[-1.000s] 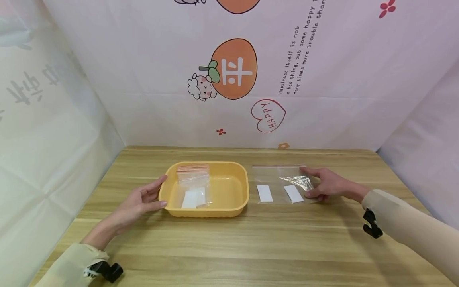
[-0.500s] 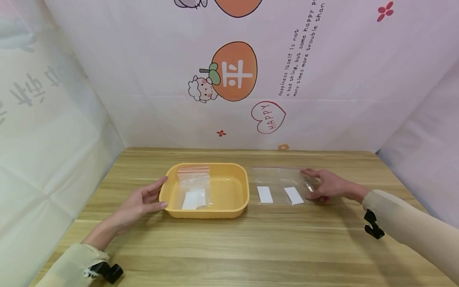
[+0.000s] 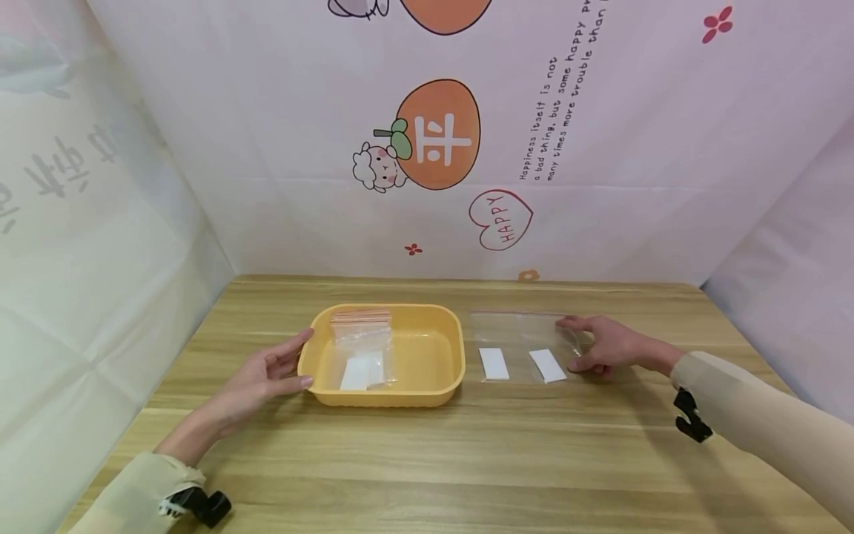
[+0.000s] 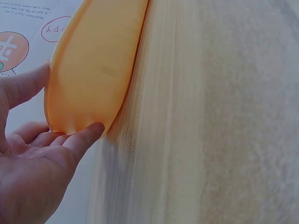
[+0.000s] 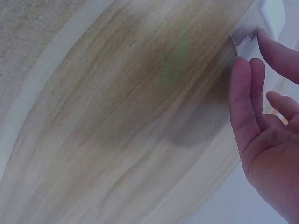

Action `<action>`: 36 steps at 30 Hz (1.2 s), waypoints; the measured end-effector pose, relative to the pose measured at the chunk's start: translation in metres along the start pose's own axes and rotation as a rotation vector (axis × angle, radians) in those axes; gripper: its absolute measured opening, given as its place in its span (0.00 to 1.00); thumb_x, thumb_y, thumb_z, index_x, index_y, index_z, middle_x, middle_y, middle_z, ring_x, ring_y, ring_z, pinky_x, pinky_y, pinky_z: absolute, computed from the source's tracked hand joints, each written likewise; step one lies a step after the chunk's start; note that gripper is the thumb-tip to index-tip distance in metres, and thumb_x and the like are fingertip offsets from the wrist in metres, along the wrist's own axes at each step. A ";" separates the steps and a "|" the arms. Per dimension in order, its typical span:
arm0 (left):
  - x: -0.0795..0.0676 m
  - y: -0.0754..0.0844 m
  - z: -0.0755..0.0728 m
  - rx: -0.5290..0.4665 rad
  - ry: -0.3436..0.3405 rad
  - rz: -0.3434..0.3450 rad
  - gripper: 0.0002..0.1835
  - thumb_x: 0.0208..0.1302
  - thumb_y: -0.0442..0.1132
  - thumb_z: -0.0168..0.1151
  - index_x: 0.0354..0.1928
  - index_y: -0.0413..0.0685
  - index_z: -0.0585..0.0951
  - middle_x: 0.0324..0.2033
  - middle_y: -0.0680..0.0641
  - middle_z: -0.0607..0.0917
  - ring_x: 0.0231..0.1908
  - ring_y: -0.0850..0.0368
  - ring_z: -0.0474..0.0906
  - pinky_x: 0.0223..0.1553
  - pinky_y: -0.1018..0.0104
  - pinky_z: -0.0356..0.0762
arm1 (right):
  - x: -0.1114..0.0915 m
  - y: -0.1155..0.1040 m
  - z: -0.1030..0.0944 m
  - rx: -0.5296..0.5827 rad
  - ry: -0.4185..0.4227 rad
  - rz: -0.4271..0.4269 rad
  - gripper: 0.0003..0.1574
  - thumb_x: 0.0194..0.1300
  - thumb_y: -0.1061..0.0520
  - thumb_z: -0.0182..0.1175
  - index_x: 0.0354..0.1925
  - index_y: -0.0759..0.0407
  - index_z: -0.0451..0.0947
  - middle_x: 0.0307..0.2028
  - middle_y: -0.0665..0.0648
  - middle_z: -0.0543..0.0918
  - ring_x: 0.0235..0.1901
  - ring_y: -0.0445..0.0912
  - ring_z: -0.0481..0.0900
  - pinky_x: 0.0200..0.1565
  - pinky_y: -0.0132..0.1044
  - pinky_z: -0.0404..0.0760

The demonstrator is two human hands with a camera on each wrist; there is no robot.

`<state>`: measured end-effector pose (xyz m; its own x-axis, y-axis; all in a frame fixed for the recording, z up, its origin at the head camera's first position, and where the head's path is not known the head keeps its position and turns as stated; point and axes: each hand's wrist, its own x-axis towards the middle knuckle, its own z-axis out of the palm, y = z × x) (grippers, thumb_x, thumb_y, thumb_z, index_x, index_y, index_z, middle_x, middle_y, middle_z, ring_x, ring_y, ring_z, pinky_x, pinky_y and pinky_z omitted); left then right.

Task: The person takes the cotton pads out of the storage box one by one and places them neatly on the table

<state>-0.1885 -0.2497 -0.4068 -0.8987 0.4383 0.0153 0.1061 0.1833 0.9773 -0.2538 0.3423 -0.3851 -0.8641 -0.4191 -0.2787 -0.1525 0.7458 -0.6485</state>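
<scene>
In the head view a yellow plastic basin [image 3: 387, 398] stands on the table at centre-left. Clear zip bags [image 3: 362, 335] with red-striped tops lie in its left half, with a white patch at their lower end. My left hand [image 3: 256, 382] touches the basin's left end, thumb and fingers spread along it; the left wrist view shows fingertips against the basin's outer wall [image 4: 93, 65]. Right of the basin a larger clear zip bag [image 3: 510, 334] lies flat, bearing two white rectangles [image 3: 494, 363]. My right hand [image 3: 617, 348] touches that bag's right edge with spread thumb and forefinger.
The wood-grain table [image 3: 427, 475] spreads in front of both hands. A printed white sheet [image 3: 300, 208] hangs behind its back edge, and pale sheets flank both sides. Black clips [image 3: 692, 415] are strapped to both sleeves.
The right part of the large zip bag, raised and shiny a second ago, lies flatter now. Both hands stay nearly where they were, and the head view has tilted slightly upward.
</scene>
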 end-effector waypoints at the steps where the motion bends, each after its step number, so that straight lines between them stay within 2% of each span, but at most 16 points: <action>1: 0.000 0.000 0.000 0.002 0.000 0.000 0.45 0.73 0.33 0.67 0.83 0.37 0.52 0.81 0.34 0.48 0.77 0.33 0.48 0.61 0.76 0.68 | 0.000 0.001 0.000 0.000 -0.001 0.000 0.56 0.63 0.59 0.77 0.78 0.73 0.58 0.78 0.80 0.49 0.17 0.51 0.78 0.22 0.46 0.84; 4: 0.001 0.000 0.001 0.002 -0.001 0.004 0.45 0.73 0.33 0.67 0.83 0.36 0.52 0.81 0.33 0.48 0.77 0.33 0.49 0.61 0.76 0.68 | 0.001 0.002 0.000 -0.002 -0.003 -0.006 0.56 0.63 0.59 0.77 0.78 0.73 0.58 0.78 0.80 0.48 0.17 0.51 0.78 0.22 0.47 0.84; 8: 0.002 -0.001 0.001 -0.001 -0.005 0.008 0.45 0.73 0.33 0.67 0.83 0.36 0.52 0.81 0.33 0.48 0.77 0.33 0.49 0.61 0.76 0.69 | -0.001 -0.003 -0.004 -0.013 0.039 -0.023 0.52 0.64 0.59 0.75 0.77 0.72 0.62 0.78 0.79 0.49 0.16 0.50 0.76 0.22 0.47 0.84; 9: 0.002 -0.001 0.001 -0.001 -0.005 0.009 0.46 0.73 0.34 0.67 0.83 0.36 0.52 0.81 0.33 0.48 0.77 0.33 0.49 0.61 0.76 0.69 | -0.001 -0.005 -0.005 -0.013 0.056 -0.031 0.49 0.64 0.60 0.74 0.76 0.72 0.63 0.78 0.79 0.52 0.16 0.49 0.75 0.21 0.47 0.83; 10: 0.002 -0.002 0.001 -0.002 -0.006 0.009 0.46 0.73 0.34 0.68 0.83 0.37 0.52 0.81 0.33 0.48 0.77 0.33 0.49 0.61 0.75 0.70 | -0.002 -0.008 -0.006 -0.019 0.075 -0.034 0.46 0.65 0.61 0.73 0.75 0.71 0.66 0.72 0.81 0.63 0.15 0.48 0.73 0.21 0.47 0.83; 12: 0.003 -0.002 0.002 -0.004 -0.007 0.008 0.46 0.72 0.34 0.68 0.83 0.37 0.52 0.81 0.33 0.48 0.77 0.33 0.50 0.61 0.75 0.70 | -0.002 -0.017 -0.009 -0.027 0.106 -0.046 0.41 0.66 0.62 0.71 0.73 0.70 0.70 0.66 0.79 0.73 0.13 0.47 0.71 0.20 0.47 0.82; 16: 0.002 -0.004 0.002 -0.014 -0.006 0.007 0.46 0.72 0.32 0.68 0.83 0.36 0.51 0.81 0.32 0.48 0.77 0.33 0.50 0.61 0.75 0.71 | 0.000 -0.044 -0.012 -0.048 0.117 -0.060 0.34 0.68 0.61 0.70 0.70 0.68 0.75 0.54 0.73 0.84 0.17 0.48 0.74 0.21 0.48 0.83; 17: 0.002 -0.004 0.003 -0.016 -0.005 0.007 0.46 0.72 0.32 0.67 0.83 0.36 0.51 0.81 0.32 0.48 0.77 0.33 0.50 0.60 0.74 0.71 | 0.001 -0.051 -0.012 -0.055 0.113 -0.070 0.34 0.69 0.60 0.70 0.69 0.69 0.76 0.60 0.71 0.82 0.19 0.49 0.76 0.22 0.48 0.83; 18: 0.002 -0.004 0.003 -0.018 -0.005 0.006 0.46 0.72 0.31 0.67 0.83 0.36 0.51 0.81 0.32 0.48 0.77 0.33 0.50 0.60 0.74 0.71 | 0.002 -0.059 -0.012 -0.060 0.108 -0.078 0.33 0.69 0.60 0.70 0.68 0.69 0.77 0.60 0.71 0.83 0.22 0.50 0.78 0.22 0.47 0.83; 21: 0.001 -0.004 0.003 -0.019 -0.002 0.003 0.46 0.72 0.31 0.67 0.83 0.36 0.51 0.81 0.32 0.47 0.77 0.33 0.50 0.60 0.74 0.71 | 0.007 -0.084 -0.012 -0.070 0.085 -0.090 0.29 0.70 0.59 0.70 0.65 0.68 0.80 0.56 0.68 0.86 0.25 0.50 0.80 0.22 0.44 0.82; 25: -0.001 -0.001 0.001 -0.017 0.000 -0.005 0.46 0.73 0.33 0.67 0.83 0.36 0.51 0.81 0.32 0.47 0.77 0.32 0.48 0.60 0.76 0.71 | 0.015 -0.113 -0.011 -0.083 0.053 -0.110 0.24 0.71 0.58 0.69 0.62 0.65 0.83 0.51 0.61 0.89 0.21 0.48 0.77 0.22 0.39 0.80; 29: 0.000 0.000 0.001 -0.016 -0.007 -0.007 0.46 0.73 0.34 0.67 0.83 0.37 0.51 0.82 0.33 0.46 0.77 0.32 0.47 0.60 0.76 0.70 | 0.025 -0.141 -0.006 -0.117 0.037 -0.159 0.25 0.70 0.58 0.69 0.63 0.64 0.82 0.46 0.55 0.90 0.22 0.48 0.79 0.23 0.40 0.82; 36: 0.001 0.000 0.001 -0.017 -0.003 0.000 0.46 0.72 0.32 0.67 0.83 0.36 0.51 0.81 0.31 0.48 0.77 0.32 0.49 0.60 0.75 0.70 | 0.043 -0.179 0.013 -0.111 -0.025 -0.228 0.32 0.68 0.60 0.71 0.67 0.65 0.78 0.43 0.53 0.91 0.24 0.46 0.81 0.29 0.42 0.85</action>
<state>-0.1889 -0.2485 -0.4068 -0.8975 0.4409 0.0143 0.0985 0.1686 0.9807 -0.2576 0.1838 -0.2901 -0.7894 -0.5948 -0.1522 -0.3951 0.6819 -0.6155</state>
